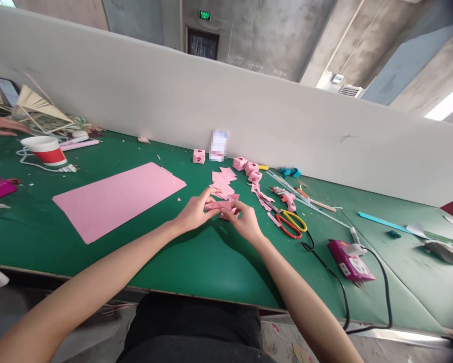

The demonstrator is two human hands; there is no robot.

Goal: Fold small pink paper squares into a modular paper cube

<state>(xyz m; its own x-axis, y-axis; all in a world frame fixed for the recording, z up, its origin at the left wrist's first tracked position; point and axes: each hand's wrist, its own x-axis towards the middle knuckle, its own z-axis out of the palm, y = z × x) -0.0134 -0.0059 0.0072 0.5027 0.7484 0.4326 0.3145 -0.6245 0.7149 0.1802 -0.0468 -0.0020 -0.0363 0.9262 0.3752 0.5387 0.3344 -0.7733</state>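
Note:
Between my fingers, above the front middle of the green table, is a folded piece of pink paper (218, 205). My left hand (193, 213) pinches its left end and my right hand (245, 220) pinches its right end. Just beyond them lie several cut pink paper pieces (222, 177). Folded pink paper cubes (252, 168) with diamond-shaped openings stand further back, and another pink cube (199, 156) sits left of a blurred upright phone-like card (218, 145). On the left a large pink paper sheet (120, 201) lies flat.
Scissors with red and yellow handles (291, 224), a pink glue gun (289, 200) and clear sticks (309, 199) lie right. A magenta power strip (350, 260) trails a black cable. At left are a paper cup (49, 154) and another person's hand (1, 124). A white partition (154, 96) borders the table.

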